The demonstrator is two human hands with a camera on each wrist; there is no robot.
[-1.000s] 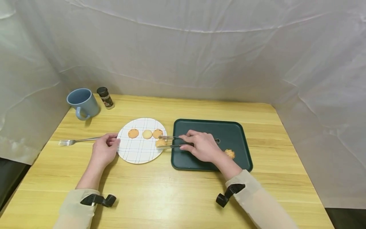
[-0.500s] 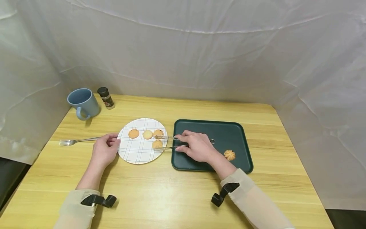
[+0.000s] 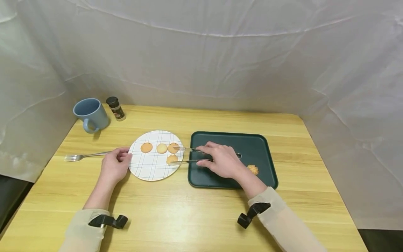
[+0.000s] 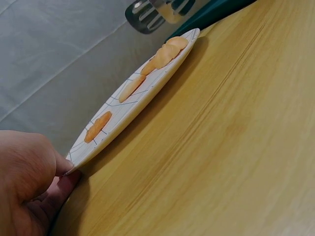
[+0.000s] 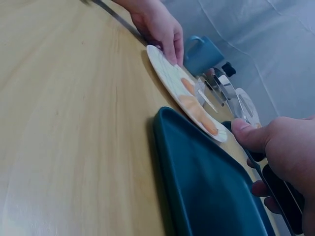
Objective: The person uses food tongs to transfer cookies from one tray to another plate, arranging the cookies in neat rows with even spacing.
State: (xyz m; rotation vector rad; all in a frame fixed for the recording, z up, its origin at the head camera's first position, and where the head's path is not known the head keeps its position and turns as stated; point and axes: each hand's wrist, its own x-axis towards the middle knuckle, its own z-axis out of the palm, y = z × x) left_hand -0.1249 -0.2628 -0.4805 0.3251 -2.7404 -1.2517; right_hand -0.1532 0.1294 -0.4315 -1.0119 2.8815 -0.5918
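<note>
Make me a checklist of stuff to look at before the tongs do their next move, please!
1. Plate held steady: ok, the left hand pinches its edge.
2. Tongs held: ok, they are in the right hand.
3. Tongs spread apart: ok, there is a gap between their two arms.
4. Tongs away from the plate: not ok, both tips reach over it.
5. Front cookie free of the tongs: cannot tell, one tip is so close that it may touch.
6. Cookie on the tray easy to see: ok, the tray cookie shows beside the right wrist.
</note>
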